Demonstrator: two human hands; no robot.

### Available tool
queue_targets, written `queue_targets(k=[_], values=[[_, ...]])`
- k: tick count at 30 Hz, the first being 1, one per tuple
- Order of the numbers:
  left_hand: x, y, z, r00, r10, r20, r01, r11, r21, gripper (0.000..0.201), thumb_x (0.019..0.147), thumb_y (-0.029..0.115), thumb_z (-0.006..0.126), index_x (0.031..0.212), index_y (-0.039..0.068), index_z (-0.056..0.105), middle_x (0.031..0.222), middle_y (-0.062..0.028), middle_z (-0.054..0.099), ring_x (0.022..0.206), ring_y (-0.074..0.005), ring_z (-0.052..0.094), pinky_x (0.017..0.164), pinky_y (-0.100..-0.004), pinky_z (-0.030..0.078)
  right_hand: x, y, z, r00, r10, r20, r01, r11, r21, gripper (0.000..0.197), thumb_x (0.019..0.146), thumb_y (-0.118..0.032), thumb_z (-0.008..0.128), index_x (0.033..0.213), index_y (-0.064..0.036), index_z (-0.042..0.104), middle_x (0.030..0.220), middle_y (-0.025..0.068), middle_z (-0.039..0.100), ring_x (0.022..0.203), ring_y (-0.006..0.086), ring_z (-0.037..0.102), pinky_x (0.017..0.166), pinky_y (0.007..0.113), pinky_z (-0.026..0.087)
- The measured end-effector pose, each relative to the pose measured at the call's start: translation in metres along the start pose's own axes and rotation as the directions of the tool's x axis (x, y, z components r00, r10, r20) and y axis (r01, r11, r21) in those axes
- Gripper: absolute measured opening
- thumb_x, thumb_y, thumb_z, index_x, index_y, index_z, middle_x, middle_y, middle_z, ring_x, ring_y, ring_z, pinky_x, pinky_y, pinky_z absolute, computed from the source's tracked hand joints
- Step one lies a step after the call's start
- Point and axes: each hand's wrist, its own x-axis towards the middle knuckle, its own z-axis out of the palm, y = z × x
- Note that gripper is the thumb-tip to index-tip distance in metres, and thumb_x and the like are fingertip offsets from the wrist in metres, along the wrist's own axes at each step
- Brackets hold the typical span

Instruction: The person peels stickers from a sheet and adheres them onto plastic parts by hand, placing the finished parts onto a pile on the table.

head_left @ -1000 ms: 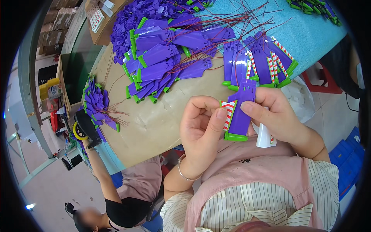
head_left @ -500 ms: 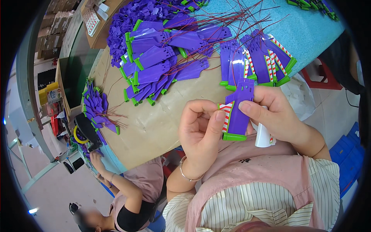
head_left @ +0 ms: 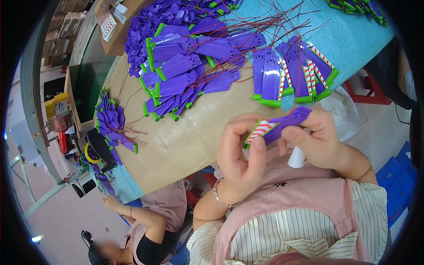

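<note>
The purple piece [head_left: 287, 120] has tipped over since the earlier frame: upright between the hands then, it now slants, its far end swung to the right, and the left hand [head_left: 238, 154] has shifted slightly toward the right hand [head_left: 319, 137]. The piece is held between both hands. The left hand is nearly closed, thumb and curled fingers pinching its green-edged side at the red-and-white striped sticker [head_left: 262, 127]. The right hand is partly closed, thumb over the piece, fingers mostly hidden behind. A white roll [head_left: 297, 158] sits beneath the right hand; its hold is partly hidden. Just beyond the hands lie striped purple pieces [head_left: 301, 84]; farther off, left of them, is a purple pile [head_left: 179, 84].
</note>
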Motion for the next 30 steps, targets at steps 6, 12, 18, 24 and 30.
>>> queue_targets(k=[6, 12, 18, 24, 30], values=[[-0.007, 0.003, 0.003, 0.971, -0.114, -0.212, 0.081, 0.985, -0.154, 0.02, 0.085, 0.008, 0.052, 0.098, -0.004, 0.045, 0.099, -0.0159, 0.051, 0.083, -0.0158, 0.051, 0.074, -0.0256, 0.042, 0.003, -0.015, 0.0, 0.998, 0.043, -0.053, -0.032, 0.981, 0.189, 0.019, 0.088, -0.013, 0.05, 0.101, 0.0012, 0.048, 0.076, 0.0077, 0.058, 0.059, 0.0107, 0.057, 0.053, 0.02, 0.043], [-0.009, -0.004, 0.001, 0.993, 0.047, -0.112, -0.037, 0.996, 0.087, 0.025, 0.084, 0.014, 0.054, 0.1, -0.003, 0.045, 0.089, -0.0143, 0.051, 0.075, -0.018, 0.05, 0.069, -0.0255, 0.041, 0.002, -0.011, -0.002, 0.998, 0.058, 0.023, -0.061, 0.984, 0.166, 0.022, 0.084, -0.01, 0.056, 0.1, -0.0009, 0.046, 0.081, 0.0073, 0.058, 0.059, 0.0098, 0.057, 0.052, 0.017, 0.042], [0.002, 0.01, 0.009, 0.99, 0.125, -0.06, -0.118, 0.987, 0.106, 0.027, 0.08, 0.011, 0.054, 0.1, -0.004, 0.044, 0.09, -0.0142, 0.048, 0.08, -0.0193, 0.048, 0.07, -0.0275, 0.04, 0.0, -0.005, -0.004, 0.993, -0.114, 0.015, 0.112, 0.99, 0.083, 0.025, 0.077, -0.004, 0.064, 0.096, -0.003, 0.047, 0.089, 0.0041, 0.056, 0.072, 0.0058, 0.056, 0.054, 0.015, 0.041], [0.001, 0.011, 0.01, 0.993, 0.102, -0.067, -0.088, 0.977, 0.195, 0.024, 0.075, 0.001, 0.05, 0.098, -0.004, 0.047, 0.088, -0.0147, 0.048, 0.078, -0.022, 0.048, 0.07, -0.0283, 0.041, 0.0, -0.007, -0.007, 0.992, -0.122, -0.03, 0.122, 0.992, -0.01, 0.025, 0.081, 0.001, 0.053, 0.105, 0.0001, 0.045, 0.1, 0.0072, 0.053, 0.076, 0.0068, 0.056, 0.06, 0.017, 0.043], [0.005, 0.0, 0.013, 0.974, 0.224, 0.029, -0.218, 0.896, 0.388, 0.049, 0.071, 0.008, 0.063, 0.114, -0.006, 0.045, 0.108, -0.0237, 0.049, 0.099, -0.0343, 0.05, 0.08, -0.0364, 0.042, 0.002, -0.019, -0.02, 0.98, -0.035, -0.197, 0.05, 0.996, 0.073, 0.049, 0.085, -0.008, 0.051, 0.127, 0.0013, 0.029, 0.077, 0.0024, 0.053, 0.063, 0.0052, 0.048, 0.056, 0.018, 0.037]])
